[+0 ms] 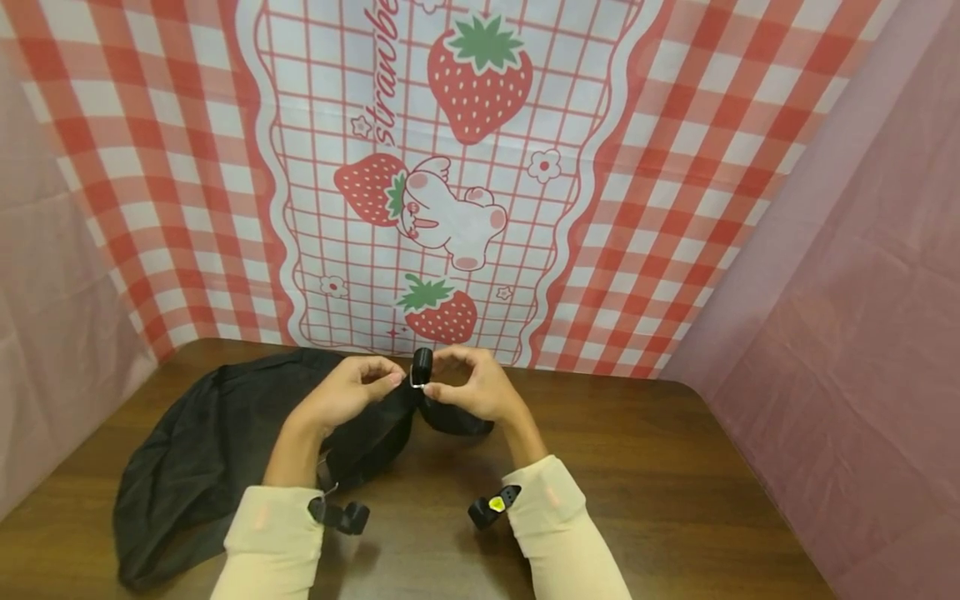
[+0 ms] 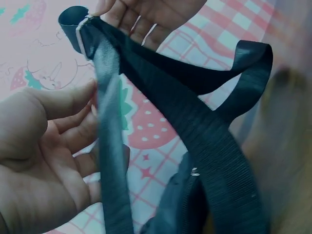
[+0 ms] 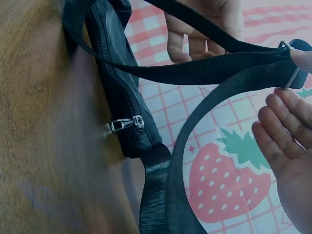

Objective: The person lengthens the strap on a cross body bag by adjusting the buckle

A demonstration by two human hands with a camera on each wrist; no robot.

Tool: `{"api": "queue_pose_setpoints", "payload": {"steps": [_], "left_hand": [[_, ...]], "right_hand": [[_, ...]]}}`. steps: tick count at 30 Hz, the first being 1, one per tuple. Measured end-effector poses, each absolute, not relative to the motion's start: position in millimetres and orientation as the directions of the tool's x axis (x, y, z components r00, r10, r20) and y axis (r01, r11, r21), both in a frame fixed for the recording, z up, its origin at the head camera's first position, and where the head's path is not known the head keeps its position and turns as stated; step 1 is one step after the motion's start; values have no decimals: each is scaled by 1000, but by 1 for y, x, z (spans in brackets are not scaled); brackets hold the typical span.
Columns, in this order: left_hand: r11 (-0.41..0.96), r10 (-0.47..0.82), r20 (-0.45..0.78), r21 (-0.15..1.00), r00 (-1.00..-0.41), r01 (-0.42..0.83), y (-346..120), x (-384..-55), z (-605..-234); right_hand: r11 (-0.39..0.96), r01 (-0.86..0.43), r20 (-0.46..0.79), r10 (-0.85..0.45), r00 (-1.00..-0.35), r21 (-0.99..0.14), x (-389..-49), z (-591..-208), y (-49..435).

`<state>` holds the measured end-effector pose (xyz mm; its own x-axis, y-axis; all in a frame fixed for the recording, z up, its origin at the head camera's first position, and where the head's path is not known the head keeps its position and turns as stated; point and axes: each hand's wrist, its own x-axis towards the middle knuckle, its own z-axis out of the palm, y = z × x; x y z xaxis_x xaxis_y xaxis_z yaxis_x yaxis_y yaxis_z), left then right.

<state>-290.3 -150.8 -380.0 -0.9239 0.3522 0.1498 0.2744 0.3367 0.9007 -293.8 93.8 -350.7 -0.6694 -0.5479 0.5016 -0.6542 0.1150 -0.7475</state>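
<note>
A black bag (image 1: 217, 450) lies on the left of the table, its fabric slack. Its webbing strap (image 2: 200, 126) rises to a metal strap slider (image 3: 294, 77), above which the strap makes a small loop (image 1: 422, 363). My right hand (image 1: 480, 390) pinches the slider between thumb and fingers. On the other side of it, my left hand (image 1: 347, 393) has thumb and index finger pinched on the strap just below the slider, the other fingers loosely bent. In the right wrist view, the strap partly hides the left hand (image 3: 195, 44).
The brown wooden table (image 1: 645, 483) extends to the right of my arms. Behind it hangs a red-and-white checked cloth (image 1: 697, 167) with strawberries, and pink cloth (image 1: 847, 333) hangs at the sides. A metal zipper pull (image 3: 123, 124) sits on the bag's edge.
</note>
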Motion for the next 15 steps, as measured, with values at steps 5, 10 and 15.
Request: {"api": "queue_pose_setpoints", "payload": {"steps": [5, 10, 15], "left_hand": [[377, 358, 131, 885, -924, 272, -158, -286, -373], [421, 412, 86, 865, -907, 273, -166, -282, -371], [423, 459, 88, 854, -884, 304, -170, -282, -374]], "right_hand": [[125, -642, 494, -534, -686, -756, -294, -351, 95], [131, -641, 490, -536, -687, -756, -294, -350, 95], [122, -641, 492, -539, -684, -758, -293, -350, 95]]}}
